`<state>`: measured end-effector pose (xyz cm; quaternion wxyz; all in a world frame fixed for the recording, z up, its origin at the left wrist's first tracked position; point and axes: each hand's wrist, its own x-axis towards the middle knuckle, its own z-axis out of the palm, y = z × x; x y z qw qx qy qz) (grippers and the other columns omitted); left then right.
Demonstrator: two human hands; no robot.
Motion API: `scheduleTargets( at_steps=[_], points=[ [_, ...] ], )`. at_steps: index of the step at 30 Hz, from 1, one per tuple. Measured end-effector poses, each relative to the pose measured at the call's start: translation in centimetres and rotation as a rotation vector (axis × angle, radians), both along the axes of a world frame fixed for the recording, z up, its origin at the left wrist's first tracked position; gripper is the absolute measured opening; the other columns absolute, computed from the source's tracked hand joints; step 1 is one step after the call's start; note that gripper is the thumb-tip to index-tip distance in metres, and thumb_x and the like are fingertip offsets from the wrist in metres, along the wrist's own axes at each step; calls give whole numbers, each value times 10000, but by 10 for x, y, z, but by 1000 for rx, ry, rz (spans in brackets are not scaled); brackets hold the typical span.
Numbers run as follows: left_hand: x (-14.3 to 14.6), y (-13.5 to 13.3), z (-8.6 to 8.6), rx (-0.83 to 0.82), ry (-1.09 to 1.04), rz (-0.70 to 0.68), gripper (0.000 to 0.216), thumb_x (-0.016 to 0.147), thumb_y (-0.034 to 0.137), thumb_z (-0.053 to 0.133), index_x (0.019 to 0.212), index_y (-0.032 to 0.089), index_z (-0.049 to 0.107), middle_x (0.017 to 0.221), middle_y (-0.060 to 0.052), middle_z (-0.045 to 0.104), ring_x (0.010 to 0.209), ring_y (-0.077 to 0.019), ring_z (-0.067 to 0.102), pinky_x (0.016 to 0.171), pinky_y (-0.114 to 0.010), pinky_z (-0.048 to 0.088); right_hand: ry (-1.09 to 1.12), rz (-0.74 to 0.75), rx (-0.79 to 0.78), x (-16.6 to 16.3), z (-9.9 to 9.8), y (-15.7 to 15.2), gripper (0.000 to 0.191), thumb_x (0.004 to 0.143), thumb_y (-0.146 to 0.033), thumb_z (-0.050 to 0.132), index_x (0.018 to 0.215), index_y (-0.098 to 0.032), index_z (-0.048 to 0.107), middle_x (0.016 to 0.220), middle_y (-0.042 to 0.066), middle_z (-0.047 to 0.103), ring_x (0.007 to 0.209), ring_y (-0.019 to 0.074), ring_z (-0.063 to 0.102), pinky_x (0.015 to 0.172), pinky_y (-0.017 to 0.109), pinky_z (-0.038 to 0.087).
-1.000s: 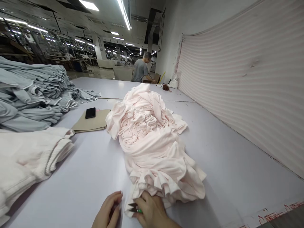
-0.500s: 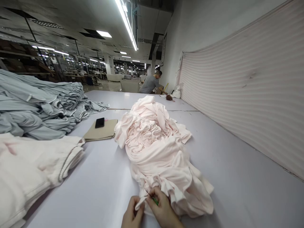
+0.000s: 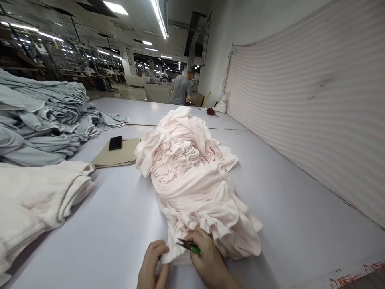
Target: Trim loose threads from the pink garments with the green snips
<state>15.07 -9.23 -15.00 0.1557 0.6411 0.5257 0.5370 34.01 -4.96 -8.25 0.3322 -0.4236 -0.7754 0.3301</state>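
Observation:
A heap of pale pink fabric (image 3: pixel 186 176) lies bunched on the table in front of me. My left hand (image 3: pixel 154 263) pinches a corner of it at the near left edge, thumb below and fingers above. In my right hand (image 3: pixel 206 257) are small thread snips (image 3: pixel 190 245) with green handles, their dark blades pointing left and slightly parted. The snips sit just right of the pinched corner, over the fabric. The fingers of the right hand partly hide the green handles.
On the left are a stack of cream fabric (image 3: pixel 39 208) and a pile of grey-blue garments (image 3: pixel 45 116). A black phone (image 3: pixel 115 143) rests on brown card (image 3: pixel 120 156). A person in grey (image 3: pixel 180 89) stands beyond the table (image 3: pixel 288 208). Striped cloth (image 3: pixel 294 104) covers the right wall.
My left hand has moved left with the fabric corner, away from my right hand. The snips now show more fully. The person at the back has straightened up. The view has tilted down.

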Motion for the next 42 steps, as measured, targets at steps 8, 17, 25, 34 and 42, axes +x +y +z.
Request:
scheduleTargets(
  at_steps=[8,17,25,34,42],
  points=[
    [7,-5,1,47,-41,101,134,857,180,504,824,261,605,840,-33,608,776,-199,615,706,-293,538,41,31,-240,3,11,-9,327,736,-57,641,1016,-210,713,996,53,655,964,228,650,848,300,518],
    [19,-8,9,70,-106,102,208,927,149,424,773,263,504,838,-17,565,768,-177,561,714,-291,472,9,43,-143,-2,12,-11,254,811,-108,644,1015,-216,748,925,57,672,854,213,673,747,269,528],
    [23,-10,10,43,-83,102,203,922,138,429,760,256,456,844,-20,536,766,-179,542,715,-301,479,59,48,-164,-2,10,-13,292,809,-100,647,1054,-214,757,938,62,689,852,207,676,775,263,539],
    [19,-7,13,74,-31,85,218,914,107,421,753,251,448,844,13,524,772,-141,544,700,-235,476,68,54,-222,1,9,-12,312,786,-74,667,1056,-200,761,965,75,685,875,218,680,751,261,545],
    [14,-6,8,83,-12,41,213,901,105,445,749,251,477,838,3,550,763,-147,569,678,-235,489,102,58,-192,-3,9,-9,262,837,-86,620,1017,-203,771,943,71,707,898,222,679,818,295,528]
  ],
)
